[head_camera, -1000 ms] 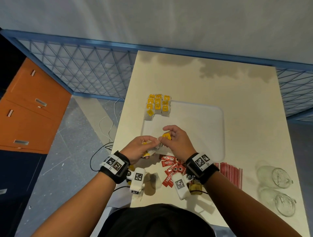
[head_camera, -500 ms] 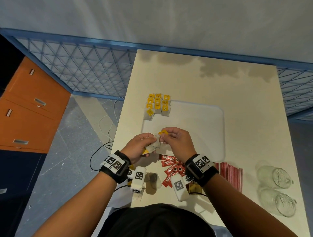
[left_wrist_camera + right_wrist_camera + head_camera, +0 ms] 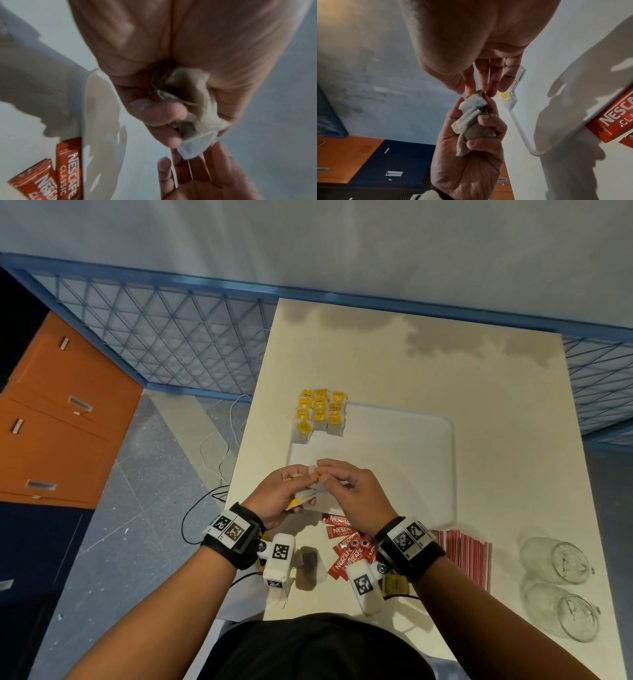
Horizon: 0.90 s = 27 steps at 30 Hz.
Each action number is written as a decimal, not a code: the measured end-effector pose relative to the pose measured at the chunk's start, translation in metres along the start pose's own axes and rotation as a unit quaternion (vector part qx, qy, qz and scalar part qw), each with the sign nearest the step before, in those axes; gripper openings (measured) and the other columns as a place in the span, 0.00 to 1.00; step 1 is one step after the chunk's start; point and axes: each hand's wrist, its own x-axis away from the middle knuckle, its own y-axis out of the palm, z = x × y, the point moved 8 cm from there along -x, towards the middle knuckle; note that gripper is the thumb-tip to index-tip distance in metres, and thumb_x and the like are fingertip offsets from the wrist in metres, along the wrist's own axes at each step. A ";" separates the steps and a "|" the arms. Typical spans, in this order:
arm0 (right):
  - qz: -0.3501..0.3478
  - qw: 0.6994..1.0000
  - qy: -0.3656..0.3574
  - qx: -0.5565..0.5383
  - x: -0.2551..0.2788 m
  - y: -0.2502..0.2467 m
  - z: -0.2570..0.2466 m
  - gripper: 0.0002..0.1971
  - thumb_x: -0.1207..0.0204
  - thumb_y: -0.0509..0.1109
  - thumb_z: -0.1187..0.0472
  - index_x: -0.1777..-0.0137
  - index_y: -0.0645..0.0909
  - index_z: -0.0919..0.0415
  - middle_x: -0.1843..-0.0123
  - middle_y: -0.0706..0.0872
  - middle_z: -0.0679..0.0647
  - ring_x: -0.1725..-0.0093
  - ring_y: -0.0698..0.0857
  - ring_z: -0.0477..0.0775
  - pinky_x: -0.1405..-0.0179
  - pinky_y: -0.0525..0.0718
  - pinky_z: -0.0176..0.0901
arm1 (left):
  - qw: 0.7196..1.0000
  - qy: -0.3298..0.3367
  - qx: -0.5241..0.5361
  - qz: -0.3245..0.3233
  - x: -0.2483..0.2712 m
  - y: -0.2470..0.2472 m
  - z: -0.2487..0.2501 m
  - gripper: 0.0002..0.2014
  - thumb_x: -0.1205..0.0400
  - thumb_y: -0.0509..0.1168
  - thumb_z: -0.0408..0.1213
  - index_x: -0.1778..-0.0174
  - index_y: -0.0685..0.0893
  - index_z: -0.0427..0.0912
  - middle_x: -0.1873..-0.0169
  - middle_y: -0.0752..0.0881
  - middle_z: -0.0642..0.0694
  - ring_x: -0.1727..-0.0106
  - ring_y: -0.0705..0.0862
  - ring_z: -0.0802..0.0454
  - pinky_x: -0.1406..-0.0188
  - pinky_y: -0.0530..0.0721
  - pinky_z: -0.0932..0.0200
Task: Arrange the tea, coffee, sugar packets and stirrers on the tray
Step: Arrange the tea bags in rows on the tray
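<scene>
My left hand grips a small bunch of tea bags above the near left corner of the white tray. The bags' paper shows between its curled fingers. My right hand pinches the top tea bag of the bunch by its yellow tag between thumb and fingertips. Several tea bags with yellow tags lie in rows on the tray's far left corner. Red coffee sachets lie on the table under my wrists. Red stirrers lie to the right of them.
Two clear glasses lie on their sides at the table's near right. A brown packet lies by my right wrist. The table ends at a blue mesh rail on the left. Orange drawers stand on the floor beyond it.
Both hands stayed above the tray's near left corner. My right hand's fingers shifted on the bunch, and the yellow tag it holds went from above the fingers to between them.
</scene>
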 end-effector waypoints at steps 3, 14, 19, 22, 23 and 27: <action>0.008 1.000 -0.015 0.014 -0.002 -0.001 0.000 0.12 0.16 0.70 0.66 0.39 0.92 0.54 0.36 0.90 0.45 0.35 0.86 0.39 0.33 0.84 0.39 | 1.000 0.004 -0.010 0.011 -0.001 -0.004 -0.001 0.02 0.15 0.67 0.34 0.51 0.85 0.41 0.63 0.87 0.41 0.68 0.85 0.50 0.81 0.71 0.65; -0.013 0.999 0.034 0.003 -0.008 -0.003 0.013 0.07 0.18 0.74 0.57 0.42 0.90 0.48 0.49 0.93 0.44 0.46 0.90 0.50 0.38 0.88 0.52 | 0.999 0.014 -0.031 0.002 -0.004 -0.005 0.000 0.07 0.26 0.74 0.41 0.54 0.88 0.46 0.59 0.89 0.37 0.68 0.85 0.49 0.79 0.74 0.63; 0.010 0.999 0.028 0.026 -0.010 -0.010 0.018 0.03 0.19 0.75 0.58 0.49 0.89 0.55 0.57 0.90 0.49 0.54 0.88 0.54 0.48 0.87 0.48 | 0.998 0.018 -0.059 0.012 -0.006 -0.007 -0.002 0.06 0.22 0.76 0.43 0.54 0.89 0.47 0.61 0.89 0.40 0.67 0.83 0.49 0.79 0.75 0.63; 0.015 0.999 0.029 0.044 -0.012 -0.011 0.018 0.03 0.19 0.75 0.57 0.53 0.88 0.55 0.61 0.87 0.41 0.58 0.85 0.44 0.53 0.85 0.44 | 0.996 0.025 -0.086 0.021 -0.007 -0.009 -0.002 0.06 0.19 0.73 0.37 0.50 0.87 0.41 0.62 0.89 0.41 0.67 0.83 0.50 0.77 0.76 0.63; 0.016 0.998 0.032 0.046 -0.013 -0.011 0.019 0.03 0.19 0.75 0.57 0.53 0.87 0.54 0.62 0.87 0.41 0.59 0.85 0.43 0.53 0.85 0.44 | 0.995 0.030 -0.095 0.024 -0.008 -0.009 -0.002 0.04 0.18 0.72 0.35 0.49 0.87 0.40 0.63 0.89 0.41 0.68 0.83 0.50 0.76 0.77 0.63; 0.001 0.999 0.036 0.040 -0.019 -0.008 0.023 0.03 0.19 0.75 0.56 0.47 0.89 0.52 0.58 0.89 0.44 0.58 0.86 0.46 0.51 0.87 0.49 | 0.994 0.041 -0.097 0.043 -0.013 -0.014 0.001 0.05 0.17 0.70 0.31 0.47 0.88 0.37 0.64 0.90 0.43 0.67 0.85 0.52 0.72 0.80 0.61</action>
